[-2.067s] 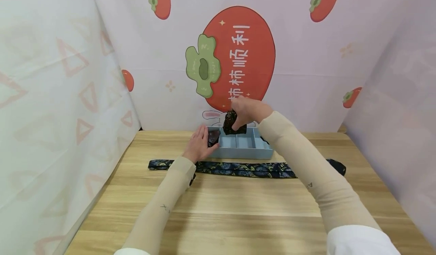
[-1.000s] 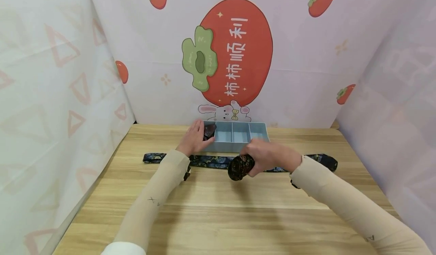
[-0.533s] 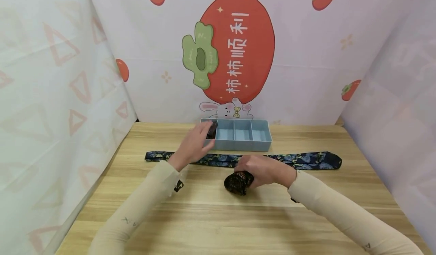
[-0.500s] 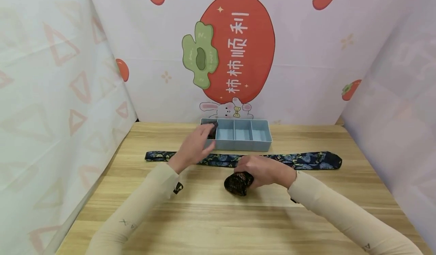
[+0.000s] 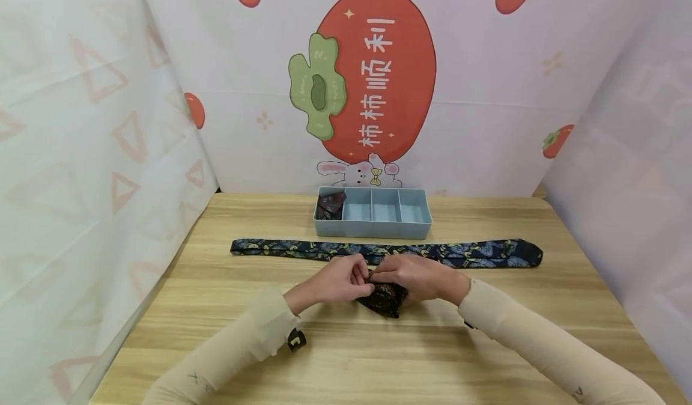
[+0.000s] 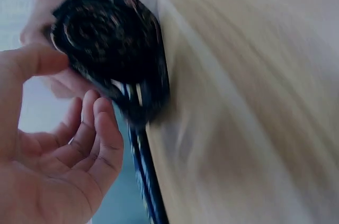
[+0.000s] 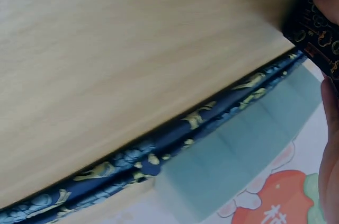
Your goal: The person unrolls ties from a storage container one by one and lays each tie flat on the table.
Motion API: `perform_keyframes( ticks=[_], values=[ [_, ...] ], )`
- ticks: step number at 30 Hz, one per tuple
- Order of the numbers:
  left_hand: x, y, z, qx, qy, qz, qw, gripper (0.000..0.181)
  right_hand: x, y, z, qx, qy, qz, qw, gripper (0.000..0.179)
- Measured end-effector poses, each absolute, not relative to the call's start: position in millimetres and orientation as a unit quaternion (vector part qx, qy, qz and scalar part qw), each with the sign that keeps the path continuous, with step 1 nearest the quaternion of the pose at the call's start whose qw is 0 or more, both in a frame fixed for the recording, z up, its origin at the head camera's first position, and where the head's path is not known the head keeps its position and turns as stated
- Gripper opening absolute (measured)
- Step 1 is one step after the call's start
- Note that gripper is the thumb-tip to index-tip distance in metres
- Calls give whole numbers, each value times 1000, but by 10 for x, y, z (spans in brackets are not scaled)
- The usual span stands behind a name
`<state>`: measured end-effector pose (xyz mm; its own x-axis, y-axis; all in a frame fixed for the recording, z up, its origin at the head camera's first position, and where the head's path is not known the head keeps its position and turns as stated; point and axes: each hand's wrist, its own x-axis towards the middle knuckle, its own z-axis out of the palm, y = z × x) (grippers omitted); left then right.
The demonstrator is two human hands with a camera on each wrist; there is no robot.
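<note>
My right hand (image 5: 418, 277) grips a rolled-up dark necktie (image 5: 382, 300) with a fine gold-orange pattern, low over the table. In the left wrist view the rolled necktie (image 6: 106, 36) shows its spiral end. My left hand (image 5: 336, 280) is beside the roll, fingers loosely bent. The left wrist view shows a gap between its thumb (image 6: 45, 60) and fingers, the thumb tip at the roll's edge; whether it touches cannot be told. Behind both hands a navy floral necktie (image 5: 486, 255) lies stretched out sideways, partly hidden by them.
A light blue divided box (image 5: 373, 229) stands at the back against the printed backdrop (image 5: 465, 80). Its leftmost compartment holds another folded dark red necktie (image 5: 331, 204). The wooden table (image 5: 346, 357) has cloth walls on both sides.
The right hand has brought the rolled necktie from above the box toward me and down. The left hand has left the box's left end and come beside the roll.
</note>
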<state>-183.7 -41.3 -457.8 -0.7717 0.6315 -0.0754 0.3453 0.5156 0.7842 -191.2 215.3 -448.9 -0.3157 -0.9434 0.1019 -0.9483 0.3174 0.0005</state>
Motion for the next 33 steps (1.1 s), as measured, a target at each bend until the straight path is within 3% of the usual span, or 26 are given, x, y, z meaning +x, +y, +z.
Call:
perform_keyframes(
  ticks=[6,11,26,30,33],
  values=[
    [-1745,-240,-4635,247,861,407,182,37,-1893,2237,-4574,589,-805,29,69,78],
    [-1711,-162,-4674,235,869,401,171,40,-1865,2296,-4606,592,-798,40,101,70],
    [-1711,-66,-4633,265,880,362,157,41,-1556,2756,-4581,546,-817,77,170,85],
    [-1713,-51,-4631,277,882,350,148,41,-1468,2834,-4655,528,-823,116,175,77],
    [-1717,-40,-4634,286,882,347,143,40,-1433,2866,-4706,519,-826,143,165,57]
  ],
)
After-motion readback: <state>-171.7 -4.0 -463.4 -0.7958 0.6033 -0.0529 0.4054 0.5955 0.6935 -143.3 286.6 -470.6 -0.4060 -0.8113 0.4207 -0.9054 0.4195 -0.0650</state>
